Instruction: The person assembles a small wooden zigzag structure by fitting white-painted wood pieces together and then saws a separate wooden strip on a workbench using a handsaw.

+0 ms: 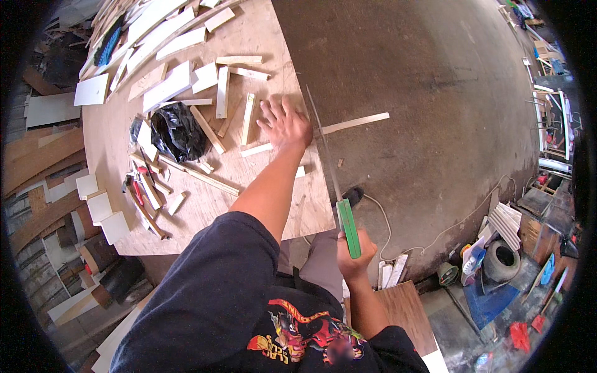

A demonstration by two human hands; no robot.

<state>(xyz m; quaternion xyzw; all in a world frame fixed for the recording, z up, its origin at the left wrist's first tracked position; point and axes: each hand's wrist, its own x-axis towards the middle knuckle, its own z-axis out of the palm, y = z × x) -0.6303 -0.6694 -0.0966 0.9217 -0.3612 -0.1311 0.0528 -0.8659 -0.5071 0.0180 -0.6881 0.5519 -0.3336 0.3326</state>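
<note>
A narrow wooden strip (354,124) lies across the table's right edge, its far part sticking out over the floor. My left hand (285,126) presses down on it near the edge, fingers spread on the plywood tabletop (273,211). In my right hand (356,253) is the green handle of a handsaw (326,146). Its long thin blade points away from me and crosses the strip just outside the table edge. Whether the teeth have cut into the wood cannot be made out.
Offcuts and short battens (222,92) cover the table's left and far parts. A black plastic bag (178,132) and red-handled pliers (138,191) lie among them. A cable (388,233) runs over the floor at right. A tyre (500,261) and other clutter stand at lower right.
</note>
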